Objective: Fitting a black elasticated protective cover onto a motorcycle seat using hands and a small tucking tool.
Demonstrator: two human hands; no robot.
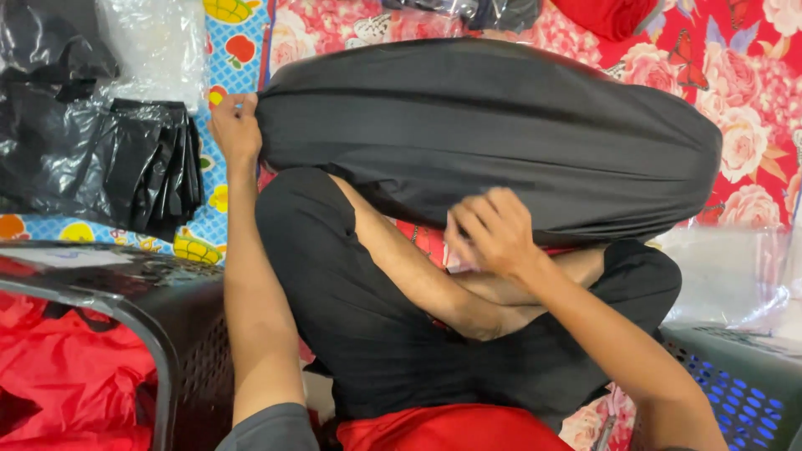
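- Head camera is looking down at you sitting cross-legged on a red flowered sheet (pixel 752 100); your knees in black trousers are filling the middle of the picture.
- You are holding a large piece of black cloth (pixel 493 134) spread across the space just beyond your knees; it is bulging in the middle and hanging between your two hands.
- Your left hand (pixel 235 125) is closed on the cloth's left edge, fingers pinching it at the corner; the arm is reaching straight out past your left knee.
- Your right hand (pixel 493 232) is gripping the lower edge of the cloth near its middle, fingers curled in; something pale is showing under the palm, too blurred to tell what it is.
- As a judgement, the handling of this cloth is looking only partly done; it is spread and gripped at two points, not yet lying flat or folded, and no neat crease is showing.
- A stack of black pieces in shiny clear bags (pixel 134 167) is lying to your left on a blue fruit-patterned sheet (pixel 234 67); more clear plastic (pixel 150 42) is lying above it.
- A dark basket (pixel 167 326) at your left knee is holding red cloth (pixel 67 376); a grey basket with blue inside (pixel 735 392) is standing at your right; clear plastic bags (pixel 727 276) are lying just beyond it.
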